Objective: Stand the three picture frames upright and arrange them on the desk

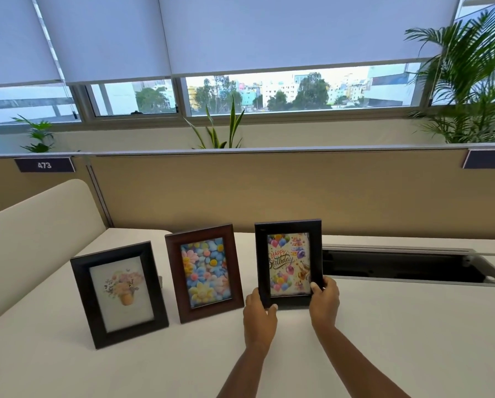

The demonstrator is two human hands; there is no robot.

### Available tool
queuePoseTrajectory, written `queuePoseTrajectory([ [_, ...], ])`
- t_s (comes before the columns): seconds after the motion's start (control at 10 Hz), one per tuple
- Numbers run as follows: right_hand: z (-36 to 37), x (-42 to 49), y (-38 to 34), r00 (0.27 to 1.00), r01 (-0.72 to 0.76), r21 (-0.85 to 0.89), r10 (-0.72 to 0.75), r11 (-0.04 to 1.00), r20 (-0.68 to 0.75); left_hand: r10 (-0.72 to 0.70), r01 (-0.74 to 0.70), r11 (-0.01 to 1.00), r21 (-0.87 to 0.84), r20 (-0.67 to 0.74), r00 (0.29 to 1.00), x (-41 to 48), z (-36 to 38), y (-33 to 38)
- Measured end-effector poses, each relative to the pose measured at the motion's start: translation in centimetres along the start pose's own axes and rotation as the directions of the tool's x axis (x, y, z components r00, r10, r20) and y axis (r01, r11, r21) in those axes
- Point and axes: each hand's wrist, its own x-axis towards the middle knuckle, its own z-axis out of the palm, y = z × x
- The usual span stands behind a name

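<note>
**Head view: third frame being set in the row**

Head view, only one on offer. Three frames standing in a line on the pale surface (384, 326): black frame with a flower-pot print (119, 294) at far left, brown frame with pastel flowers (204, 272) just beside it, black birthday frame (288, 262) to the right of both, near the open cable tray (407, 267). First two upright, leaning back slightly, free of any hand. Left hand (259, 314) closed on the birthday frame's lower left corner, right hand (325, 297) closed on its lower right edge, thumb across the front moulding. Both grips narrow, pinching the frame. Rear stand hidden; contact between base and surface hard to tell.

Judged stage: last frame, nearly placed. To finish well: keep both grips low, settle the bottom edge flat, match the gap and angle of the neighbours, check the back prop bears weight, then ease the fingers off one side at a time. Risk, as a judgement: tipping backward toward the tray if released early.
</note>
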Motion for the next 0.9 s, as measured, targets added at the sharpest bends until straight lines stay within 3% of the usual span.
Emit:
queuePoseTrajectory([
  [0.5,1.8,1.3,-0.2,0.992,-0.018,-0.05,0.024,0.999,0.121,0.0,0.0,0.986,0.169,0.002,1.0,1.9,0.5,-0.8],
  [0.8,1.2,0.9,0.0,0.984,-0.073,-0.075,0.084,0.995,0.158,-0.037,0.029,0.988,0.153,0.052,0.998,0.7,0.9,-1.1],
  [0.9,0.7,0.4,1.0,0.987,-0.065,-0.084,0.077,0.994,0.144,-0.038,0.036,0.983,0.182,0.006,0.999,-0.5,1.5,-2.1],
])
